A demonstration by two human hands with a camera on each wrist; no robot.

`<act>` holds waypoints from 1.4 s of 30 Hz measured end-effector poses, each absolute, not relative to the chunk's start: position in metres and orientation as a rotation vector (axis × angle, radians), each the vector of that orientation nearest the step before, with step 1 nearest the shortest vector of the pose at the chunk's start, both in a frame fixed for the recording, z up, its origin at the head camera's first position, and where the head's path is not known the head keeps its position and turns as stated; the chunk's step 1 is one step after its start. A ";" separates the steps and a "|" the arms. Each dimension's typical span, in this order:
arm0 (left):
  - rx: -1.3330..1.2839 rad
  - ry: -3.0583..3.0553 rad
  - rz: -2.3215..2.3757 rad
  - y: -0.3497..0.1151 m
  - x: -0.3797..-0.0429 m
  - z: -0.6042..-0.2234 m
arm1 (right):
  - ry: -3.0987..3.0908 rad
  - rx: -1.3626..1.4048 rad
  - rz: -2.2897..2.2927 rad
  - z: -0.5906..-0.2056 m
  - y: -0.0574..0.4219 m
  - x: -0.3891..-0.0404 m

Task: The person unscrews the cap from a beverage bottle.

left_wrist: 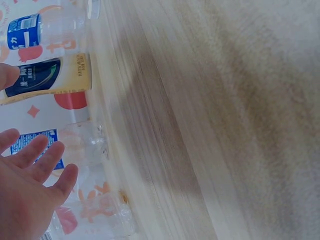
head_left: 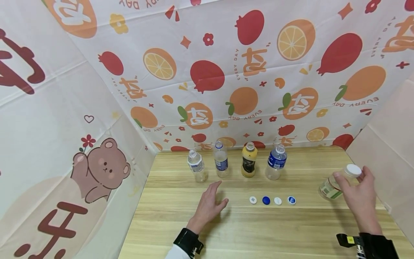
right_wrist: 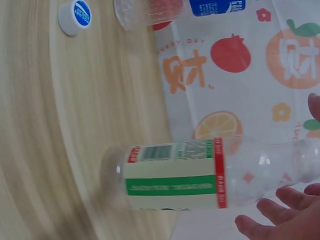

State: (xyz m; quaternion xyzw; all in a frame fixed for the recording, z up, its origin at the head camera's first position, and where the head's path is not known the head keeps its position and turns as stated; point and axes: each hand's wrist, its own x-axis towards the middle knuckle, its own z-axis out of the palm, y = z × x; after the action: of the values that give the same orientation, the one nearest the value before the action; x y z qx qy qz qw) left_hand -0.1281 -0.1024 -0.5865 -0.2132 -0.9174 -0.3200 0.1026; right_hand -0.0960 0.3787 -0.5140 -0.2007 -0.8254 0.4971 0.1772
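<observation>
At the right, a clear bottle (head_left: 332, 188) with a white cap (head_left: 353, 170) stands on the table. My right hand (head_left: 360, 199) is around its upper part. In the right wrist view the thumb (right_wrist: 314, 106) shows apart from the neck, and the fingers (right_wrist: 280, 212) lie along the other side. The bottle's label (right_wrist: 172, 175) is cream, green and red; its cap is out of that view. My left hand (head_left: 208, 205) hovers over the table with fingers spread and holds nothing. Nearest to it are a clear bottle (head_left: 198, 167) and a blue-labelled bottle (head_left: 221, 163).
Farther right in the same row stand a yellow bottle (head_left: 249, 160) with a black label and a clear bottle (head_left: 276, 162) with a blue label. Several loose white and blue caps (head_left: 266, 200) lie in front. A fruit-printed cloth (head_left: 207, 39) hangs behind the table.
</observation>
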 end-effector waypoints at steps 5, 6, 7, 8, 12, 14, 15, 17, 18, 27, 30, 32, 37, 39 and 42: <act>-0.630 -2.697 -0.949 -0.103 -0.128 -0.586 | -2.345 -0.599 1.405 -0.523 0.379 -0.100; -0.636 -2.688 -0.943 -0.103 -0.128 -0.586 | -2.353 -0.601 1.394 -0.524 0.379 -0.100; -0.639 -2.680 -0.938 -0.103 -0.128 -0.585 | -2.358 -0.602 1.381 -0.526 0.379 -0.101; -0.643 -2.673 -0.933 -0.103 -0.128 -0.585 | -2.369 -0.603 1.359 -0.527 0.379 -0.102; -0.652 -2.653 -0.912 -0.103 -0.128 -0.585 | -2.381 -0.568 1.286 -0.534 0.379 -0.103; -0.648 -2.654 -0.908 -0.103 -0.128 -0.586 | -2.386 -0.557 1.252 -0.536 0.380 -0.103; -0.648 -2.652 -0.907 -0.103 -0.128 -0.586 | -2.383 -0.544 1.250 -0.537 0.380 -0.103; -0.646 -2.652 -0.902 -0.103 -0.129 -0.586 | -2.390 -0.545 1.229 -0.537 0.380 -0.102; -0.644 -2.653 -0.903 -0.103 -0.129 -0.586 | -2.393 -0.545 1.226 -0.536 0.380 -0.102; -0.639 -2.679 -0.946 -0.102 -0.129 -0.581 | -2.380 -0.548 1.199 -0.531 0.376 -0.102; -0.653 -2.668 -0.935 -0.102 -0.130 -0.580 | -2.362 -0.550 1.199 -0.523 0.370 -0.102; -0.662 -2.656 -0.927 -0.102 -0.131 -0.580 | -2.350 -0.533 1.203 -0.516 0.366 -0.102; -0.656 -2.667 -0.935 -0.099 -0.131 -0.575 | -2.314 -0.506 1.221 -0.503 0.353 -0.102; -0.654 -2.673 -0.945 -0.098 -0.131 -0.573 | -2.285 -0.507 1.230 -0.499 0.345 -0.102; -0.652 -2.687 -0.960 -0.095 -0.131 -0.570 | -2.250 -0.492 1.251 -0.493 0.334 -0.102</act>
State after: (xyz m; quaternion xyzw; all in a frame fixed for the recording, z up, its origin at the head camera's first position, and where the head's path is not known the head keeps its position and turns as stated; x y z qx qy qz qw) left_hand -0.1312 -0.0953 -0.5695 -0.2214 -0.9128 -0.3262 0.1069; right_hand -0.1021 0.3337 -0.4929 -0.1815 -0.8295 0.4612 0.2574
